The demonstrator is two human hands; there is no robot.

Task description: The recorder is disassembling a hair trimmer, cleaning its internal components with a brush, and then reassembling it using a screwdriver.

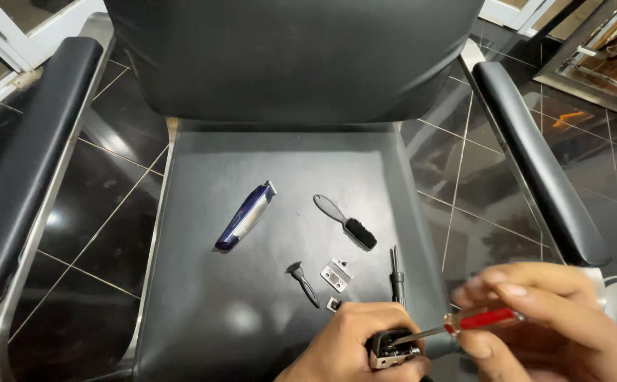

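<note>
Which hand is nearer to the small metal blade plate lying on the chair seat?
Left. The left hand sits just below the blade plate, holding a clipper head; the right hand, holding a red-handled screwdriver, is farther off to its right.

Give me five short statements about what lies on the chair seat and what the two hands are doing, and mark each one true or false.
1. The right hand holds a screwdriver with a red handle. True.
2. The left hand is empty. False: it grips a small clipper head, and the screwdriver tip points into it.
3. The blue and silver trimmer lies on the seat, touched by neither hand. True.
4. The cleaning brush has white bristles. False: its bristles are black, on a grey handle.
5. The metal blade plate lies on the tiled floor. False: it lies on the seat, between a small dark tool and a dark rod.
</note>
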